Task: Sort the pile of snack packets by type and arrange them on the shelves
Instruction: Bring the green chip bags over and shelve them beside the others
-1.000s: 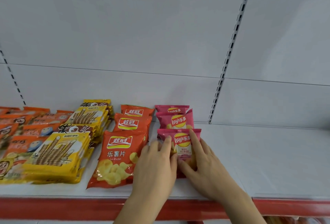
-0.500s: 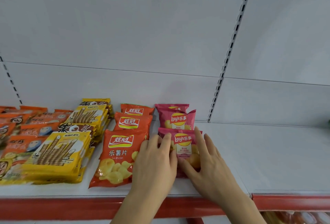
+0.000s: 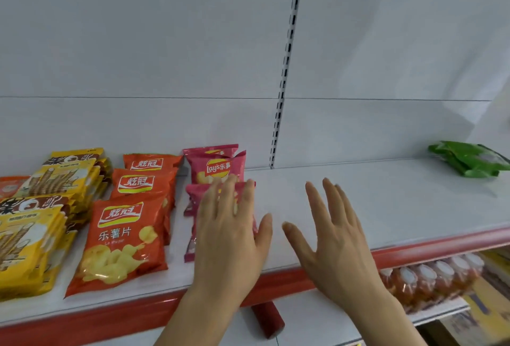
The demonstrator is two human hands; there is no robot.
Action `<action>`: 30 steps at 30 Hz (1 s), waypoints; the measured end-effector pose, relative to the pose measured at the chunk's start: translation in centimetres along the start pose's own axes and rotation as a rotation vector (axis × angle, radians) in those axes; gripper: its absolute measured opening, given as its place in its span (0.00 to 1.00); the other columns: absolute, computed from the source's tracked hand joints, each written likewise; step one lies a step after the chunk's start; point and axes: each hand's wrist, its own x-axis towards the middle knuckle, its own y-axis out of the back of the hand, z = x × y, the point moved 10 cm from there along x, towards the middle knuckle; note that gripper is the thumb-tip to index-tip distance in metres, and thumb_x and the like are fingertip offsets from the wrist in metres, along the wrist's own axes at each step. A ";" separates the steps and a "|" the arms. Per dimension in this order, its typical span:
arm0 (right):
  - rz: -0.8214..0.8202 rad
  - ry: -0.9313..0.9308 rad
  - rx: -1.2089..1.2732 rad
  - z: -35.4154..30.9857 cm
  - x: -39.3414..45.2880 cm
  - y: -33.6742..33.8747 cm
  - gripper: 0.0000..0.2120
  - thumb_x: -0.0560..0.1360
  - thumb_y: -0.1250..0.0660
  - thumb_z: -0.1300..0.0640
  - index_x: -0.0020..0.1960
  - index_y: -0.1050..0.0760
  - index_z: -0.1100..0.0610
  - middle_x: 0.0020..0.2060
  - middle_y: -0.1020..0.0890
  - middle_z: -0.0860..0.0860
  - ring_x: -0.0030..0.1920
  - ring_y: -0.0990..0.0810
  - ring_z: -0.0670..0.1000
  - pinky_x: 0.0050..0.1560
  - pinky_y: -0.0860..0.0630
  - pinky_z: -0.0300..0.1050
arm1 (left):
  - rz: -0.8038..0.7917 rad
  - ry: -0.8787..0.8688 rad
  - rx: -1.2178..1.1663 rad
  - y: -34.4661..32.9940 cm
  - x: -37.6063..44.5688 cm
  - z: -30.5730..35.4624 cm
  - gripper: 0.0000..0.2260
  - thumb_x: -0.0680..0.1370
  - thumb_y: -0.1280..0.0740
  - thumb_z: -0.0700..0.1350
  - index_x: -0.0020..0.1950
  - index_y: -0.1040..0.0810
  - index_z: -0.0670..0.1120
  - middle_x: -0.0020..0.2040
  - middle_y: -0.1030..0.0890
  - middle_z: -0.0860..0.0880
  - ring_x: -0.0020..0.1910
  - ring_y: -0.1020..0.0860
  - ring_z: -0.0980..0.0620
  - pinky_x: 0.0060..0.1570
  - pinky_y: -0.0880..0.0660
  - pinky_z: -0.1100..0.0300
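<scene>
**Leave the pink row square**

The front pink packet (image 3: 193, 224) lies flat on the shelf (image 3: 386, 207), beside the orange packets (image 3: 124, 238). The left hand (image 3: 229, 238), fingers straight, covers it; the right hand (image 3: 331, 238) hovers spread, holding nothing. Lift away straight up, without dragging the packet askew.

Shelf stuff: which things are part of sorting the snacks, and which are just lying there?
Part of the job:
- pink chip bags, the front one under the left hand
- orange chip bags
- yellow biscuit-stick packs
- green packets, far right
- right hand, open above the shelf

Just lying about:
- red roll on the lower shelf
- orange bottles below
</scene>
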 end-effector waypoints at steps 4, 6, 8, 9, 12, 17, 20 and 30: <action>-0.017 -0.072 0.014 6.2 -1.6 2.2 0.41 0.74 0.60 0.27 0.81 0.54 0.45 0.82 0.55 0.50 0.81 0.61 0.50 0.79 0.54 0.51 | -0.016 -0.058 0.007 -2.1 -0.4 6.3 0.27 0.83 0.45 0.59 0.74 0.27 0.44 0.73 0.26 0.39 0.75 0.31 0.35 0.70 0.31 0.36; -0.005 -0.097 0.016 10.0 -2.5 3.7 0.40 0.74 0.59 0.27 0.81 0.50 0.46 0.82 0.52 0.51 0.81 0.59 0.52 0.79 0.52 0.52 | -0.011 -0.081 0.009 -3.5 -0.4 10.0 0.26 0.83 0.44 0.59 0.74 0.27 0.43 0.73 0.25 0.38 0.74 0.29 0.34 0.69 0.30 0.36; -0.005 -0.124 0.001 14.3 -3.4 5.4 0.40 0.75 0.58 0.28 0.81 0.46 0.47 0.81 0.50 0.52 0.81 0.57 0.52 0.78 0.50 0.53 | -0.018 -0.089 -0.010 -5.3 -0.5 14.1 0.27 0.82 0.44 0.59 0.73 0.26 0.43 0.72 0.25 0.38 0.74 0.30 0.34 0.70 0.29 0.36; -0.004 -0.136 -0.007 16.7 -3.9 6.3 0.39 0.75 0.57 0.28 0.80 0.45 0.47 0.81 0.48 0.52 0.81 0.56 0.53 0.78 0.49 0.54 | -0.026 -0.088 -0.022 -6.4 -0.7 16.2 0.28 0.81 0.44 0.59 0.73 0.26 0.43 0.73 0.25 0.38 0.74 0.30 0.35 0.70 0.29 0.36; -0.013 -0.174 -0.040 23.7 -5.3 9.2 0.39 0.75 0.58 0.28 0.80 0.45 0.47 0.81 0.47 0.51 0.81 0.55 0.54 0.78 0.47 0.55 | -0.046 -0.116 -0.030 -9.4 -1.1 23.2 0.28 0.81 0.44 0.59 0.74 0.28 0.44 0.73 0.26 0.38 0.75 0.31 0.35 0.71 0.30 0.37; -0.057 -0.284 -0.035 34.5 -6.5 13.5 0.36 0.77 0.53 0.30 0.80 0.50 0.44 0.81 0.51 0.49 0.81 0.59 0.52 0.80 0.50 0.54 | -0.113 -0.150 -0.064 -14.2 0.1 33.8 0.28 0.80 0.40 0.59 0.77 0.31 0.46 0.75 0.28 0.39 0.76 0.32 0.36 0.71 0.32 0.40; -0.041 -0.310 -0.056 38.9 -6.0 14.9 0.34 0.78 0.52 0.32 0.80 0.49 0.44 0.81 0.50 0.49 0.81 0.58 0.51 0.79 0.51 0.52 | -0.188 -0.149 -0.101 -16.9 1.3 37.6 0.29 0.81 0.41 0.60 0.80 0.34 0.48 0.79 0.33 0.41 0.80 0.38 0.39 0.76 0.38 0.43; -0.007 -0.335 -0.099 52.9 1.2 15.9 0.32 0.80 0.49 0.33 0.80 0.49 0.43 0.81 0.48 0.48 0.81 0.53 0.52 0.78 0.51 0.52 | -0.334 -0.175 -0.152 -28.0 8.5 48.3 0.32 0.84 0.46 0.61 0.84 0.53 0.52 0.84 0.47 0.46 0.83 0.50 0.47 0.81 0.50 0.53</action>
